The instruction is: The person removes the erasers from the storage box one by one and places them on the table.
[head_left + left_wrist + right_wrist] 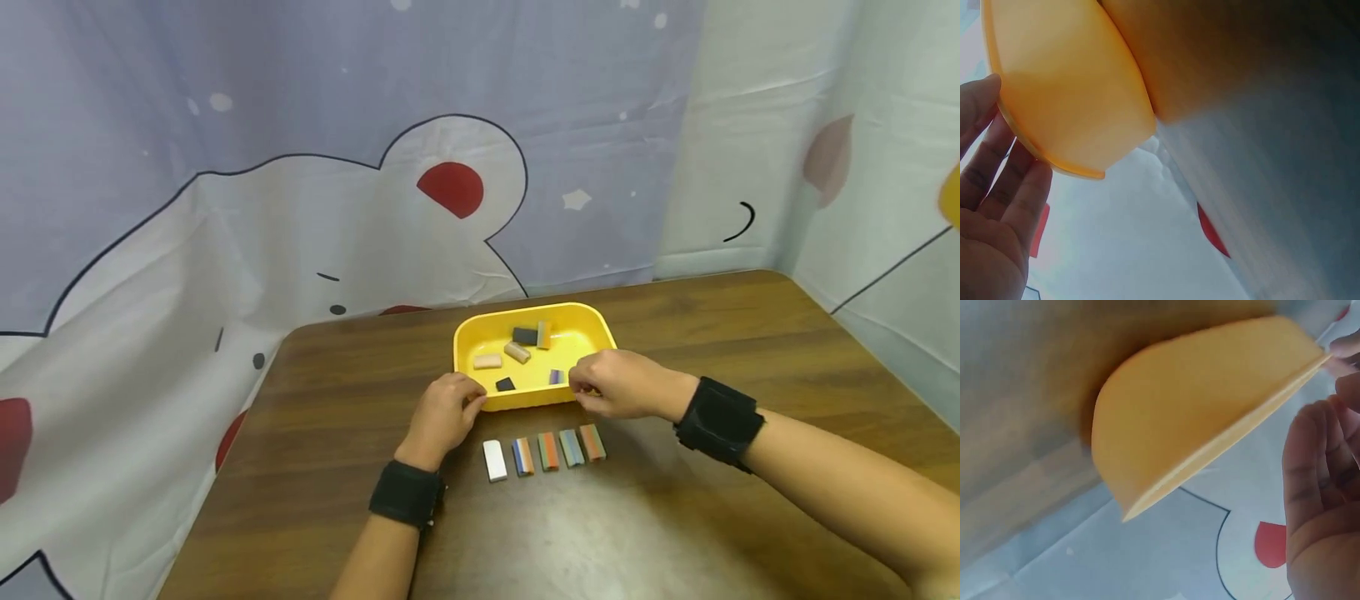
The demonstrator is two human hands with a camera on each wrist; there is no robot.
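Observation:
A yellow tray (534, 313) sits on the table with several small blocks in it. My left hand (444, 417) grips the tray's near left corner, thumb and fingertips at the rim, also in the left wrist view. At the near right corner, my right hand (618, 383) hovers over the rim with bent fingers; I cannot tell whether it pinches anything. In front of the tray stands a row of small blocks: a white block (494, 461), a blue-and-tan striped block (523, 457), an orange-and-green block (548, 451), a grey-blue striped block (572, 447) and an orange-brown block (593, 442).
Inside the tray lie a black block (525, 337), a yellow-grey block (543, 335), tan blocks (487, 362), a small black piece (505, 384) and a purple striped piece (557, 377). A patterned curtain (300, 233) hangs behind the wooden table (360, 367).

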